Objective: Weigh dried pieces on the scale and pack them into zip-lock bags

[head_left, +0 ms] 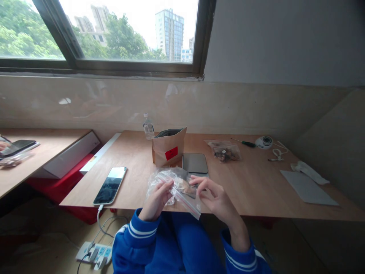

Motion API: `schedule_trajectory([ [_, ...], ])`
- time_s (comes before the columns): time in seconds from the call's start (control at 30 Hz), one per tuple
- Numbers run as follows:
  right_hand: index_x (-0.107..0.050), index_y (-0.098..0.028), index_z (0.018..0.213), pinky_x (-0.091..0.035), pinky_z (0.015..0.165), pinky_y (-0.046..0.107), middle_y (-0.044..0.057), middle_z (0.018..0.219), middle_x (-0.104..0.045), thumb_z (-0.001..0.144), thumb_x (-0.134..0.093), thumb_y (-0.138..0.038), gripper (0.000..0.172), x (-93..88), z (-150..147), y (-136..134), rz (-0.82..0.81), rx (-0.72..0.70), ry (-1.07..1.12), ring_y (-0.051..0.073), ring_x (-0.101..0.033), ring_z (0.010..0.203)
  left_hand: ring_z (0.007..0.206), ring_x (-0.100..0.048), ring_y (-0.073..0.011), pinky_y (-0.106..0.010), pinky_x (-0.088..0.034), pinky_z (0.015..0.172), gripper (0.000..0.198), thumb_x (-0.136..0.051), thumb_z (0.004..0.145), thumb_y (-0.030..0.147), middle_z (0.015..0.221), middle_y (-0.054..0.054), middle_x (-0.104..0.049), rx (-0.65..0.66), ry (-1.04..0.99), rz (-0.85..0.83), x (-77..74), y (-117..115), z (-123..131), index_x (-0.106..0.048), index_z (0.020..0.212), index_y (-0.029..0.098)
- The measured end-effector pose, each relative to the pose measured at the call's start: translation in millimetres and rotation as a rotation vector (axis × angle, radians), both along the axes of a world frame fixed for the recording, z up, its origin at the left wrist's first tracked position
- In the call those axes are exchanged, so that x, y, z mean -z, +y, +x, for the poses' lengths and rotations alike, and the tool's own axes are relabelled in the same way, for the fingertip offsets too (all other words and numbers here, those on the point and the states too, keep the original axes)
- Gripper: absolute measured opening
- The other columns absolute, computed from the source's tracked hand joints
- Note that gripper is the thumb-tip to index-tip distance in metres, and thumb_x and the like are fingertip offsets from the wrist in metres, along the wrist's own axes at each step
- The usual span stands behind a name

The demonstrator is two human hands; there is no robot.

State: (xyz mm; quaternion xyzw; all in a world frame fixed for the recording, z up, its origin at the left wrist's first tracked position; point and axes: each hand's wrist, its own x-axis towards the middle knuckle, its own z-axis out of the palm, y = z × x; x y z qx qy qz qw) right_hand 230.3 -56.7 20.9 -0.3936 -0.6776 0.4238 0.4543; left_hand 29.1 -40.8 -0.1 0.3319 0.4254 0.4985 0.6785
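Observation:
My left hand pinches the edge of a clear zip-lock bag with a red line along its seal, above the table's front edge. Something tan shows in or through the plastic; which of the two I cannot tell. Just right of the bag is my right hand, its fingers bent and apart, the fingertips close to the plastic. More crumpled clear plastic bags lie beneath and behind my left hand. Beyond them stand an open brown paper bag with a red label and a flat grey scale.
Filled zip-lock bags, a green-handled screwdriver and a white dome camera lie back right. A white sheet is at right. A charging phone lies left; a plastic bottle stands behind. A power strip sits below.

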Motion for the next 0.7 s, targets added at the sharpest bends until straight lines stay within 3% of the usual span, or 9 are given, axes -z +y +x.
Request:
schedule_trajectory([
  [0.17, -0.066, -0.022, 0.093, -0.034, 0.108, 0.046, 0.006, 0.123, -0.058, 0.080, -0.043, -0.004, 0.032, -2.9, -8.1, 1.1, 0.079, -0.062, -0.186, 0.024, -0.045, 0.127, 0.071, -0.060, -0.0156, -0.026, -0.048, 0.068, 0.034, -0.070, 0.071, 0.047, 0.071, -0.003, -0.065, -0.108, 0.152, 0.161, 13.5, 3.6, 0.1, -0.064, 0.076, 0.015],
  [0.33, -0.061, -0.021, 0.096, -0.048, 0.090, 0.037, 0.005, 0.097, -0.061, 0.085, -0.057, -0.019, 0.012, 2.9, -38.5, -0.5, 0.147, 0.107, -0.273, 0.021, -0.058, 0.098, 0.062, -0.058, -0.0148, -0.026, -0.045, 0.062, 0.032, -0.067, 0.075, 0.045, 0.061, -0.001, -0.063, -0.197, 0.384, 0.279, 20.5, 5.7, 4.7, -0.062, 0.065, 0.015],
  [0.4, -0.060, -0.021, 0.095, -0.048, 0.087, 0.036, 0.005, 0.095, -0.060, 0.082, -0.062, -0.018, 0.013, 9.5, -49.6, 0.5, 0.181, 0.146, -0.325, 0.021, -0.058, 0.094, 0.059, -0.057, -0.0146, -0.026, -0.045, 0.060, 0.033, -0.067, 0.074, 0.045, 0.058, -0.001, -0.061, -0.212, 0.423, 0.287, 20.7, 5.6, 6.8, -0.062, 0.063, 0.015],
  [0.6, -0.059, -0.021, 0.102, -0.049, 0.083, 0.033, 0.005, 0.097, -0.060, 0.083, -0.063, -0.020, 0.019, 22.1, -58.1, 2.6, 0.232, 0.188, -0.297, 0.020, -0.059, 0.094, 0.067, -0.059, -0.0141, -0.026, -0.047, 0.065, 0.035, -0.063, 0.077, 0.049, 0.068, -0.001, -0.063, -0.225, 0.191, 0.255, 22.6, -2.1, 11.2, -0.061, 0.072, 0.015],
  [0.7, -0.061, -0.020, 0.094, -0.049, 0.079, 0.029, 0.004, 0.092, -0.060, 0.086, -0.061, -0.023, 0.008, 21.5, -54.8, 1.3, 0.219, 0.194, -0.227, 0.018, -0.060, 0.089, 0.073, -0.061, -0.0155, -0.027, -0.049, 0.071, 0.031, -0.064, 0.078, 0.046, 0.071, -0.001, -0.063, -0.196, 0.192, 0.256, 22.1, -9.7, 11.5, -0.062, 0.079, 0.015],
])
